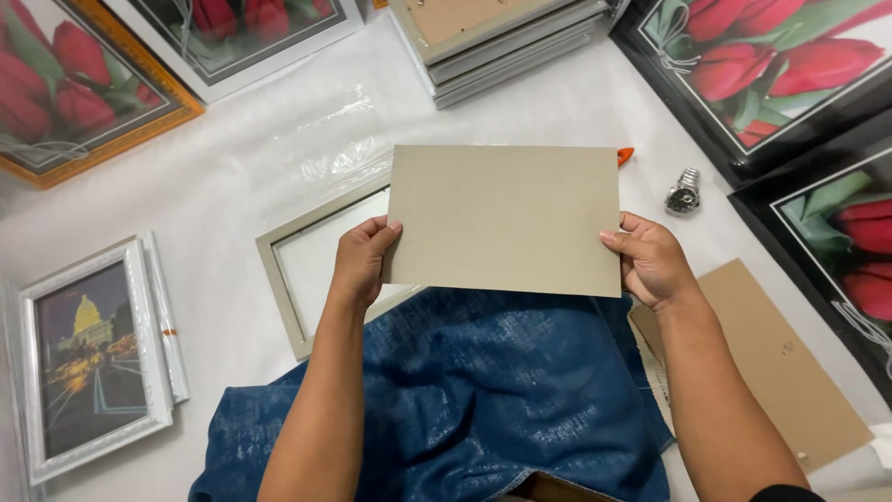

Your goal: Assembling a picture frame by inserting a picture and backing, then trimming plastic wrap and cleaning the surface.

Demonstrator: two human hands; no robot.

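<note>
From the head view, the left hand (362, 263) and right hand (650, 260) each pinch an edge of the grey backing board (505, 218), held above the empty frame (316, 265). Lowered askew, the board could catch the frame's rim and bend.

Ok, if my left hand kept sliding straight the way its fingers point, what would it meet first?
The left hand points up and right, gripping the grey cardboard sheet. Going on, it would simply slide along that sheet; beyond it lies the stack of frames, though depth is unclear.
</note>
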